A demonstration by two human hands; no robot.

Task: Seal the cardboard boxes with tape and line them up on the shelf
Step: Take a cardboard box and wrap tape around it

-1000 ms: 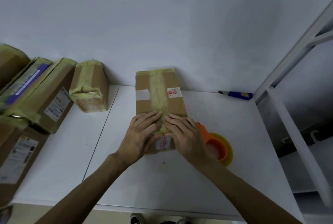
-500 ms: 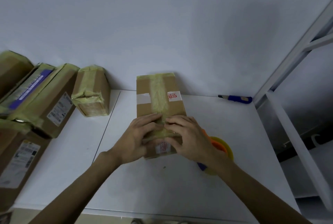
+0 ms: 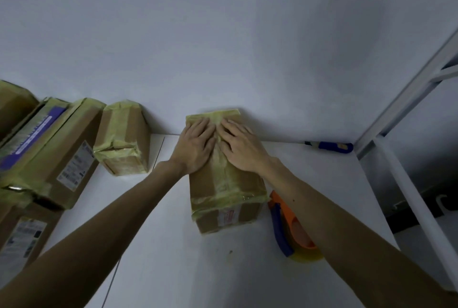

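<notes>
While box (image 3: pixel 224 184) lies on table (image 3: pixel 173 270) | left hand (image 3: pixel 195 148), right hand (image 3: pixel 244 150) flat on tape (image 3: pixel 220 139) | fingers released, splayed

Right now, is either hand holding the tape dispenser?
No. Both the left hand and right hand lie flat on the taped box, while the tape dispenser sits untouched on the table beside it.

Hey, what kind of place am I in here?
Probably a small packing or stockroom corner: taped cardboard parcels with shipping labels line the wall, a tape dispenser lies on the white table, and metal shelving stands alongside.
</notes>
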